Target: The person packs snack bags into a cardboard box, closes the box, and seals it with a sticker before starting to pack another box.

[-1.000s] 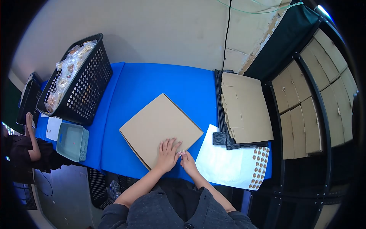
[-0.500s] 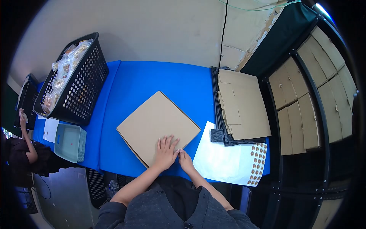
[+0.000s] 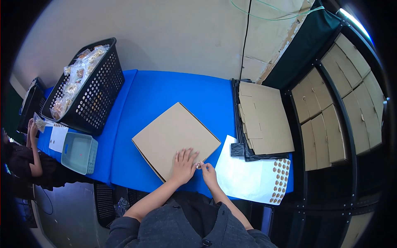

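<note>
A closed brown cardboard box [image 3: 171, 134] lies turned at an angle on the blue table. My left hand [image 3: 183, 166] rests flat on its lid near the front corner, fingers spread. Close beside it, at the box's front right edge, my right hand [image 3: 209, 172] pinches a small round sticker [image 3: 199, 165], which also touches my left thumb. To the right lies a white sheet [image 3: 242, 175] with rows of round brown stickers [image 3: 280, 180] along its right side.
Flat cardboard [image 3: 269, 120] is stacked on black plastic at the right, beside shelves of boxes [image 3: 335, 136]. At the left stand a black basket [image 3: 97, 95] of bagged items and a grey-green tray [image 3: 78, 153]. Another person's hand [image 3: 32, 129] holds a small bag.
The round sticker now shows between my right fingertips and left thumb. The view has shifted slightly. At the far left, the other person's hands and a clear bag have come into clearer view.
</note>
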Demonstrator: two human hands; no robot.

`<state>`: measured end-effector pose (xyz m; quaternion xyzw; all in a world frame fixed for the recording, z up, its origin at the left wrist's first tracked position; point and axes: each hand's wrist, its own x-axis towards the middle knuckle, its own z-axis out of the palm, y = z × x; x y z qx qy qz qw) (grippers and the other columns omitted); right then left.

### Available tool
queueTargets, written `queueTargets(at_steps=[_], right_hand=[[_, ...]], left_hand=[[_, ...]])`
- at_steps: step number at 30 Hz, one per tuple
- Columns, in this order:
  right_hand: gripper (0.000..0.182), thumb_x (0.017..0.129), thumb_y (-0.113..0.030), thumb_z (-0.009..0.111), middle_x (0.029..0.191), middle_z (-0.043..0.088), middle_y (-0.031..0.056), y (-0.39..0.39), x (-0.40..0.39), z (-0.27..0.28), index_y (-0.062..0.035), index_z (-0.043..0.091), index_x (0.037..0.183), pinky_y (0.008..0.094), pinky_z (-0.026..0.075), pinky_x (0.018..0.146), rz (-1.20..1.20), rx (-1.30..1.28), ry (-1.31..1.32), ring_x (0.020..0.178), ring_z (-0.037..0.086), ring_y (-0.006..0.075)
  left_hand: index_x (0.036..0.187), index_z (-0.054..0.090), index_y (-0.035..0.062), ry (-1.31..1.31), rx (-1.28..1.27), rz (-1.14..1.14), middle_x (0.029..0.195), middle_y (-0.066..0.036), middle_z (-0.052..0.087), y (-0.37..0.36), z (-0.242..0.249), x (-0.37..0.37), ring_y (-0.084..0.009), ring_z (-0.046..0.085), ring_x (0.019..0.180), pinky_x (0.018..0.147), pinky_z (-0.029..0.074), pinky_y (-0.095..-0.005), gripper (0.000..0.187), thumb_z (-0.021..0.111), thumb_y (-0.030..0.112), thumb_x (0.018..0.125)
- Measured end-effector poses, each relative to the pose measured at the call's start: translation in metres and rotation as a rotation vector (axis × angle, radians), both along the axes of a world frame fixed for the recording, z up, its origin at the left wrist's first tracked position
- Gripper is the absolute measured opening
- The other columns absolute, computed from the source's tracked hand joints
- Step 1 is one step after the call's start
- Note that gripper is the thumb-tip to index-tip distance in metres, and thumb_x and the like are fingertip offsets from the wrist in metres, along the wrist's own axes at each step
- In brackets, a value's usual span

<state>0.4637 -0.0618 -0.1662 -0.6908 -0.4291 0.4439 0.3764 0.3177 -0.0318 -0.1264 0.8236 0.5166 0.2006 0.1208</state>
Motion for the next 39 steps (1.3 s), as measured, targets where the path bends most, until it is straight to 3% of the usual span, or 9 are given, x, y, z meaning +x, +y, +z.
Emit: queueTargets(at_steps=[2, 3, 6, 7, 9, 19, 29, 33, 39], right_hand=[[0.028, 0.094, -0.033, 0.058, 0.067, 0.061, 0.003, -0.003, 0.002, 0.006, -0.0053, 0.06, 0.092, 0.0231, 0.034, 0.05, -0.079, -0.004, 0.245, 0.054, 0.045, 0.007], [0.02, 0.094, -0.024, 0.061, 0.067, 0.061, 0.0012, -0.004, 0.003, 0.018, -0.0048, 0.059, 0.098, 0.0212, 0.032, 0.049, -0.071, -0.005, 0.336, 0.054, 0.043, 0.0047], [0.015, 0.094, -0.02, 0.06, 0.068, 0.061, -0.0014, -0.008, 0.01, 0.013, -0.0047, 0.06, 0.096, 0.0197, 0.028, 0.046, -0.02, 0.0, 0.442, 0.052, 0.04, 0.0015], [0.015, 0.094, -0.02, 0.06, 0.068, 0.061, -0.0014, -0.009, 0.009, 0.014, -0.0047, 0.06, 0.096, 0.0197, 0.028, 0.046, -0.022, -0.004, 0.442, 0.052, 0.04, 0.0015], [0.015, 0.093, -0.021, 0.061, 0.056, 0.045, -0.0071, -0.009, 0.006, 0.018, -0.0064, 0.06, 0.095, 0.0205, 0.023, 0.043, -0.085, -0.027, 0.469, 0.046, 0.033, 0.0023], [0.018, 0.093, -0.022, 0.062, 0.058, 0.046, -0.008, -0.01, 0.002, 0.012, -0.0045, 0.06, 0.095, 0.0205, 0.025, 0.044, -0.133, -0.007, 0.562, 0.048, 0.034, 0.002], [0.017, 0.093, -0.022, 0.061, 0.061, 0.049, -0.0071, -0.015, 0.004, -0.004, -0.0062, 0.058, 0.099, 0.0194, 0.026, 0.045, -0.159, 0.008, 0.462, 0.05, 0.037, 0.0022], [0.02, 0.093, -0.021, 0.061, 0.062, 0.047, -0.0062, -0.019, 0.009, -0.018, -0.0083, 0.054, 0.107, 0.0192, 0.028, 0.046, -0.279, 0.065, 0.466, 0.052, 0.038, 0.0029], [0.017, 0.094, -0.021, 0.058, 0.063, 0.046, -0.0039, -0.014, 0.007, -0.002, -0.0086, 0.054, 0.105, 0.0188, 0.031, 0.047, -0.345, 0.023, 0.516, 0.053, 0.04, 0.0041]], left_hand=[[0.139, 0.042, 0.0169, -0.001, 0.003, 0.001, 0.143, -0.012, 0.036, 0.001, 0.0, 0.0, -0.0347, 0.028, 0.135, 0.112, 0.016, -0.0548, 0.049, 0.049, 0.032, 0.093], [0.139, 0.042, 0.0174, -0.006, 0.0, 0.002, 0.143, -0.013, 0.036, 0.001, 0.0, 0.0, -0.0353, 0.028, 0.135, 0.112, 0.016, -0.0548, 0.05, 0.05, 0.032, 0.092], [0.139, 0.042, 0.0178, -0.01, -0.001, 0.012, 0.143, -0.013, 0.036, 0.001, 0.0, 0.003, -0.036, 0.029, 0.134, 0.112, 0.016, -0.0547, 0.05, 0.05, 0.03, 0.092], [0.139, 0.042, 0.0176, -0.006, 0.003, 0.022, 0.143, -0.013, 0.036, 0.0, 0.0, 0.004, -0.036, 0.029, 0.134, 0.112, 0.016, -0.0547, 0.05, 0.05, 0.03, 0.092], [0.138, 0.043, 0.017, -0.006, 0.009, 0.029, 0.142, -0.013, 0.037, -0.001, 0.001, 0.005, -0.0353, 0.03, 0.134, 0.112, 0.016, -0.0546, 0.049, 0.05, 0.03, 0.092], [0.137, 0.044, 0.0166, -0.039, -0.022, 0.047, 0.142, -0.014, 0.037, 0.0, 0.003, 0.006, -0.0362, 0.029, 0.134, 0.112, 0.015, -0.054, 0.047, 0.049, 0.032, 0.092], [0.134, 0.048, 0.0181, -0.058, -0.026, 0.069, 0.14, -0.015, 0.038, 0.001, 0.005, 0.009, -0.036, 0.03, 0.132, 0.112, 0.015, -0.0541, 0.048, 0.052, 0.039, 0.091], [0.134, 0.048, 0.017, -0.07, -0.029, 0.048, 0.139, -0.016, 0.037, 0.001, 0.013, 0.008, -0.0366, 0.03, 0.132, 0.111, 0.015, -0.0544, 0.054, 0.057, 0.043, 0.087], [0.136, 0.045, 0.0162, -0.031, -0.029, 0.065, 0.14, -0.016, 0.036, 0.001, 0.012, 0.013, -0.0373, 0.028, 0.132, 0.111, 0.014, -0.0547, 0.062, 0.062, 0.044, 0.083]])
